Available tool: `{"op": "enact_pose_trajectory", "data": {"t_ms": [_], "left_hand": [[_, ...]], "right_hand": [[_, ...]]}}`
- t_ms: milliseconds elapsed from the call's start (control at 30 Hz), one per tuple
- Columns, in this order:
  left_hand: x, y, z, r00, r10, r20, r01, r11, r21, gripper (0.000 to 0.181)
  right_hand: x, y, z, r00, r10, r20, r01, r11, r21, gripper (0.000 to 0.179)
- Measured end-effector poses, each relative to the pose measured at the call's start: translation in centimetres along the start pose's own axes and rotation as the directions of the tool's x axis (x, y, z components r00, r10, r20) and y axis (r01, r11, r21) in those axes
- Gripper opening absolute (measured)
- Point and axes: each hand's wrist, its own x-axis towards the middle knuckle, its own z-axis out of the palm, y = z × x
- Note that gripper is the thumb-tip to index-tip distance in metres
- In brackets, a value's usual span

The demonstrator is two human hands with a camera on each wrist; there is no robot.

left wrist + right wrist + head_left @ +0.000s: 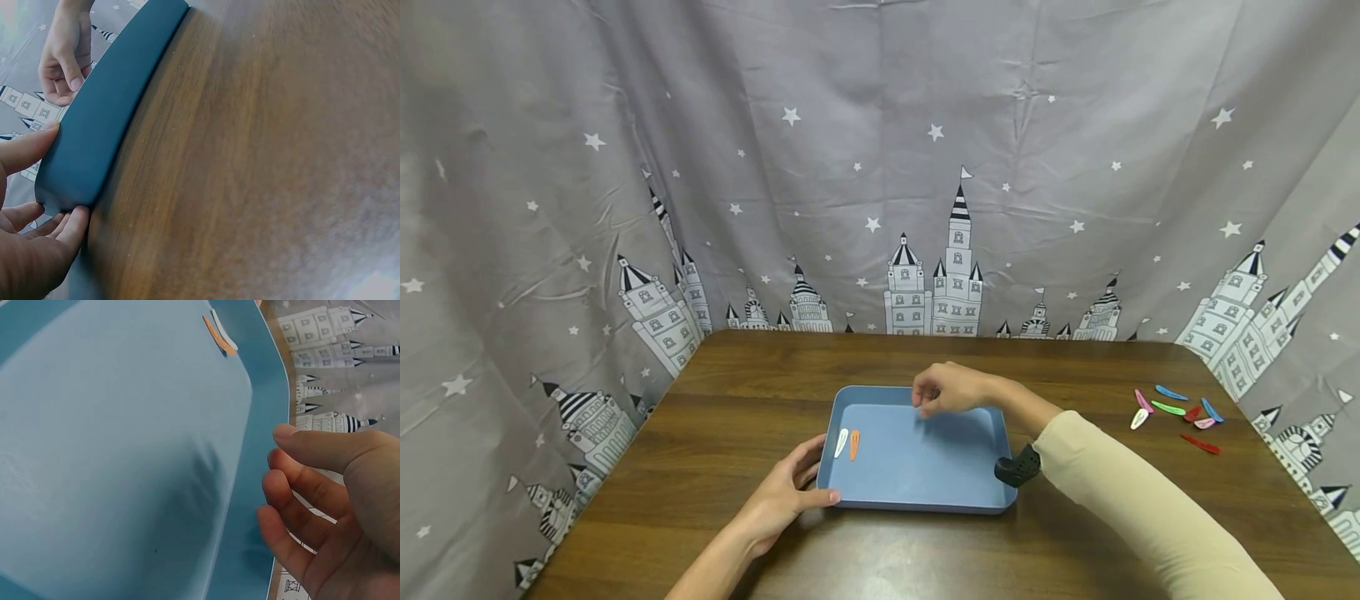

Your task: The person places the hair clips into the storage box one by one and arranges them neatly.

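Note:
A shallow blue tray (917,467) lies on the wooden table. My left hand (782,500) grips its near left corner, the thumb (31,150) at the rim and the other fingers lower on the wall. Inside the tray, at its left side, a white hair clip (841,442) and an orange hair clip (854,445) sit side by side. Over the far part of the tray hovers my right hand (951,389), its fingers loosely bent with nothing between them. In the right wrist view, a hand shadow falls on the tray floor.
Several hair clips, among them a green one (1168,408), a blue one (1171,392) and a red one (1201,444), lie scattered on the table (760,383) to the right. A grey curtain (880,125) with castles hangs behind the table.

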Motion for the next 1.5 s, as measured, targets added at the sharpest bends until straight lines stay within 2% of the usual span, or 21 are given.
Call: {"op": "enact_pose_trajectory", "data": {"t_ms": [167,733,1067,1333,1500], "left_hand": [[0.0,0.0,0.0,1.0,0.0,-0.001,0.0,1.0,0.004,0.092],[0.2,0.1,0.0,1.0,-0.007,0.009,0.007,1.0,0.006,0.092],[0.1,0.2,-0.1,1.0,-0.014,0.002,0.014,1.0,0.022,0.092],[0.1,0.2,-0.1,1.0,-0.016,0.003,0.016,1.0,0.007,0.092],[0.2,0.4,0.0,1.0,-0.021,0.004,0.021,1.0,0.012,0.092]], "right_hand": [[-0.4,0.2,-0.2,1.0,-0.012,-0.005,0.012,1.0,0.007,0.012],[-2.7,1.1,-2.1,0.999,0.026,-0.039,-0.027,0.999,-0.027,0.011],[-5.2,2.2,-3.0,0.996,0.066,-0.055,-0.066,0.998,0.014,0.011],[-7.1,3.8,-3.4,0.996,0.056,-0.068,-0.054,0.998,0.022,0.01],[-8.5,4.6,-3.8,0.993,0.068,-0.101,-0.066,0.998,0.023,0.01]]}}
